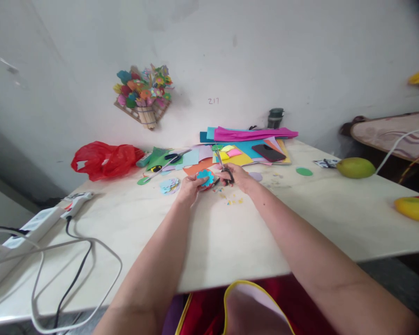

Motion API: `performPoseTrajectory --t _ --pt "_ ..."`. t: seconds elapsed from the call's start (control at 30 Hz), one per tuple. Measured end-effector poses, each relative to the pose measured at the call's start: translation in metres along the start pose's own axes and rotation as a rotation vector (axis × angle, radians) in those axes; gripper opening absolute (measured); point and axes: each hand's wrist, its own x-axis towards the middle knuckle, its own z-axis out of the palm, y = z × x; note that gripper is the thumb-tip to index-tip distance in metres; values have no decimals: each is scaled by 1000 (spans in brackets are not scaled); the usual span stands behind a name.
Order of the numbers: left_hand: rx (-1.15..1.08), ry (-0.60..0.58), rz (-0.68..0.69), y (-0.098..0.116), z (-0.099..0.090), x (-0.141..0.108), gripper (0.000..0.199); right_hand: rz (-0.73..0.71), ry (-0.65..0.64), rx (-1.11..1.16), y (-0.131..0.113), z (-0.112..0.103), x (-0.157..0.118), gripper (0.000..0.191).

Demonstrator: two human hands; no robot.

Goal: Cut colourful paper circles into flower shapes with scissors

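Note:
My left hand (192, 187) pinches a blue scalloped paper piece (205, 177) with red paper beneath it, over the middle of the marble-topped table (223, 246). Just right of the paper, my right hand (232, 174) is closed round the dark handles of scissors (220, 160), whose blades point up and away. Small yellow and blue scraps (234, 202) lie below my hands. A stack of pale cut paper pieces (169, 186) rests left of my left hand. Behind my hands are spread coloured paper sheets (199, 166).
Left are a red plastic bag (104, 160), a power strip (38, 225) and looping cables (120, 267). Dark-handled scissors (173, 157) lie behind my left hand. A phone (268, 152), a green paper disc (304, 171), a green mango (356, 168) and a yellow mango (415, 209) are right.

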Motion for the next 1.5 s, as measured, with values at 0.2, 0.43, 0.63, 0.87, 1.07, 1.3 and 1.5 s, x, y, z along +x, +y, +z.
performPoseTrajectory --t 0.2,0.43,0.63,0.87,1.07,1.3,1.5 --pt "6 48 -13 -1 -4 3 30 -11 -274 -304 -6 -23 -5 38" --pt "-32 63 0 1 -2 3 35 46 -398 -315 -13 -27 -10 35" --pt "-70 93 19 -2 -2 3 37 88 -398 -290 -11 -18 -11 32" --pt "-73 141 22 -11 0 6 32 83 -319 -283 -12 -4 -15 35" --pt "-48 165 44 -14 2 7 28 89 -308 -215 -10 3 -14 35" --pt "-90 200 46 -15 4 7 27 79 -276 -207 -9 7 -14 36" --pt "-88 193 57 -15 5 6 27 66 -266 -228 0 7 -9 34"
